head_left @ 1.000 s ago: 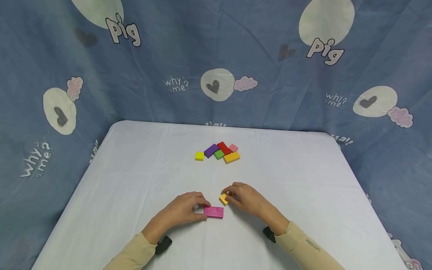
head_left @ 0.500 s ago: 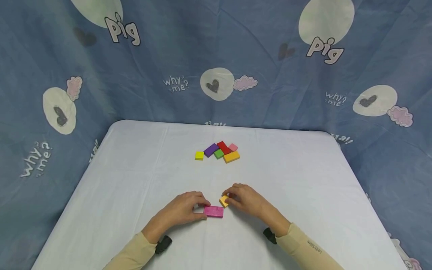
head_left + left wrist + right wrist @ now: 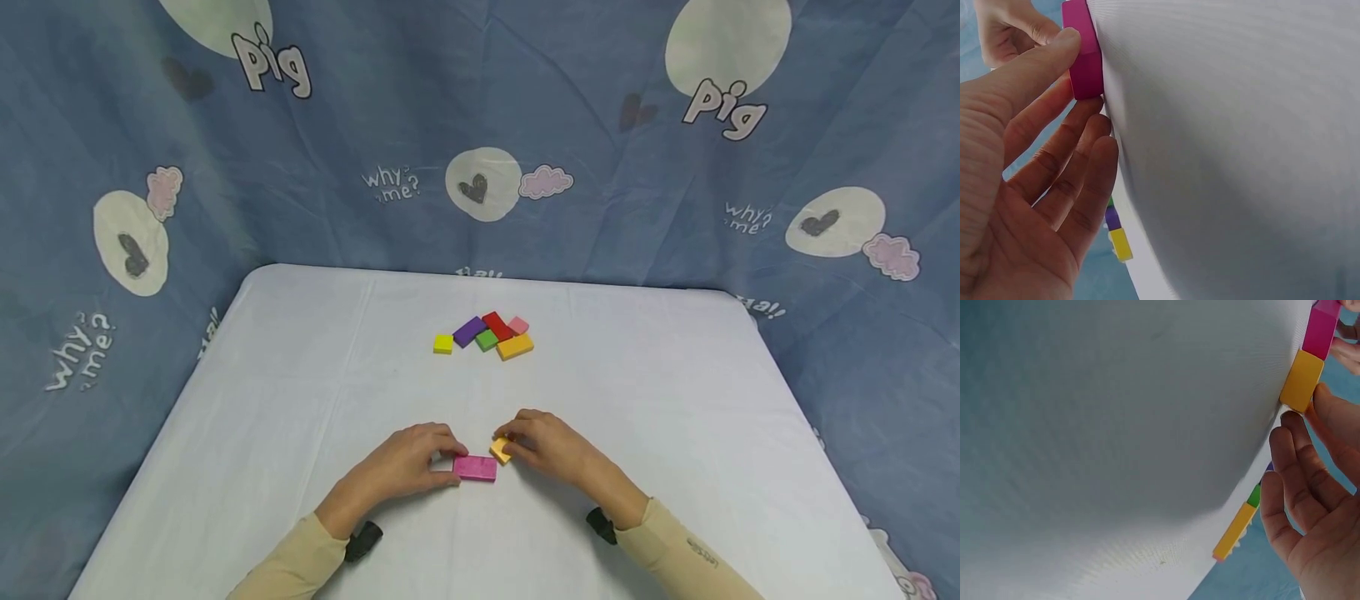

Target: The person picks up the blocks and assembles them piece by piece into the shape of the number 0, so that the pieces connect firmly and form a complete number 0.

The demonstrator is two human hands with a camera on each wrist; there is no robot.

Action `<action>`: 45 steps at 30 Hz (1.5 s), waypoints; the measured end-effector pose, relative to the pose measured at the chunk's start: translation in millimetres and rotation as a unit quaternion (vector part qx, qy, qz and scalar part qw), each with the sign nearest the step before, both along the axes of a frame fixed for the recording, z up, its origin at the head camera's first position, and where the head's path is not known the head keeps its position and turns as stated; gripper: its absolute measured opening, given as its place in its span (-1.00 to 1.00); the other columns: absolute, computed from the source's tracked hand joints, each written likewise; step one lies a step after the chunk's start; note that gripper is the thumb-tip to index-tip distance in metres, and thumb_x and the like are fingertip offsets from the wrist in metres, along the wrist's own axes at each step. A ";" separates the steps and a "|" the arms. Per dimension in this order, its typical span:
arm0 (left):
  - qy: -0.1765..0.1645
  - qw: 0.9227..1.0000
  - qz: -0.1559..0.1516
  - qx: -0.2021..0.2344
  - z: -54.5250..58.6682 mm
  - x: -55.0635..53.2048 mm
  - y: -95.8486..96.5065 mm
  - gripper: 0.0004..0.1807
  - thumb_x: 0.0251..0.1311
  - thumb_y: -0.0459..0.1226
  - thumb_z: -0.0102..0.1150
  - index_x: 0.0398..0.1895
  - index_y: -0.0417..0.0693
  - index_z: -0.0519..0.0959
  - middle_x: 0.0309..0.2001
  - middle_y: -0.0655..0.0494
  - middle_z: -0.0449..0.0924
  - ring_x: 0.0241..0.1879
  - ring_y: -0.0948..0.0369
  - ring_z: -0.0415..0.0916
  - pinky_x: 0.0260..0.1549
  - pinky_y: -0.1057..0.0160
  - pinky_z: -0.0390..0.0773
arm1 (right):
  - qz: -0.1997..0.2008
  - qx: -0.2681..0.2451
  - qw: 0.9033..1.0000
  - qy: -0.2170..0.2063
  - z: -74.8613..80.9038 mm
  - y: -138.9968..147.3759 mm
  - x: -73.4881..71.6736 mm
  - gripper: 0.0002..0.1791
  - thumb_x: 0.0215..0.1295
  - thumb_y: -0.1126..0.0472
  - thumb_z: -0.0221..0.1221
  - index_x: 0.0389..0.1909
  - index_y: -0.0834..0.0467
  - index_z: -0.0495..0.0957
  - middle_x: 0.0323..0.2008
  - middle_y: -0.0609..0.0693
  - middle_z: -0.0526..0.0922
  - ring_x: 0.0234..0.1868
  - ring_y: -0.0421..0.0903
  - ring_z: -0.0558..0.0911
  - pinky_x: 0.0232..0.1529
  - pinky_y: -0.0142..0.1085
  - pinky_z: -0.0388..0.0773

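On the white table a magenta block (image 3: 475,468) lies flat, its long side running left to right. My left hand (image 3: 411,460) pinches its left end between thumb and forefinger; the thumb lies on the magenta block (image 3: 1087,72) in the left wrist view. Just off its far right corner sits a small orange-yellow block (image 3: 500,450), turned at an angle. My right hand (image 3: 546,442) pinches that block from the right, its fingers partly covering it. From the right wrist, the orange-yellow block (image 3: 1302,381) appears close against the magenta one; whether they touch I cannot tell.
Farther back lies a group of blocks: yellow (image 3: 443,344), purple (image 3: 469,332), green (image 3: 487,340), red (image 3: 497,326), pink (image 3: 518,325) and a longer orange one (image 3: 515,347). A blue printed cloth (image 3: 480,100) hangs behind the table.
My right hand has brought the orange-yellow block slightly nearer to me, closer to the magenta block. The left hand keeps its hold, and the far blocks stay put.
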State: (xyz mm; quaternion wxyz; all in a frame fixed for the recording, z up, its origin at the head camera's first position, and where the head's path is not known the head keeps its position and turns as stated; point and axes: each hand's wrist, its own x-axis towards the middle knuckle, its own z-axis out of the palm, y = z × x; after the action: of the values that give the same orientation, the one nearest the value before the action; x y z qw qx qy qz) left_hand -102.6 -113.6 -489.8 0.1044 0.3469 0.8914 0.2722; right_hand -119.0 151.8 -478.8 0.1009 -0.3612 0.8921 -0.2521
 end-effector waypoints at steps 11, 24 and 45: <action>-0.007 1.000 0.003 -0.004 -0.6 -2.3 0.9 -0.65 0.06 -0.11 0.46 -0.08 0.03 0.71 -0.22 0.34 0.58 -0.24 0.38 0.46 -0.22 0.27 0.52 | 0.007 0.008 1.000 0.004 0.7 3.0 2.5 -0.73 0.31 0.25 0.26 0.01 0.18 0.66 -0.20 -0.09 0.64 -0.19 -0.27 0.57 -0.09 -0.33 0.54; -0.007 1.000 0.004 -0.009 -0.5 -0.7 1.7 -0.65 0.06 -0.10 0.46 -0.07 0.03 0.71 -0.21 0.33 0.58 -0.24 0.37 0.47 -0.20 0.25 0.53 | -0.005 0.015 1.000 0.013 1.5 6.7 6.1 -0.67 0.34 0.22 0.24 0.10 0.15 0.62 -0.20 -0.11 0.62 -0.19 -0.27 0.56 -0.08 -0.28 0.54; -0.006 1.000 0.005 -0.011 2.3 0.0 0.8 -0.63 0.04 -0.10 0.47 -0.07 0.01 0.71 -0.23 0.31 0.57 -0.23 0.34 0.48 -0.19 0.25 0.53 | -0.034 0.058 0.997 0.029 1.5 8.9 16.3 -0.53 0.15 0.01 0.40 0.06 0.10 0.63 -0.20 -0.13 0.58 -0.26 -0.23 0.51 -0.18 -0.28 0.52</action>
State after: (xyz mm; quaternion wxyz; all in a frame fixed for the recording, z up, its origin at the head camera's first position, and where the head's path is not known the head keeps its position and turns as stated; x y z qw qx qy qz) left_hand -102.6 -112.7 -487.5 0.1121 0.3397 0.8954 0.2650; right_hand -102.7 160.7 -477.3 0.0869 -0.3311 0.9195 -0.1931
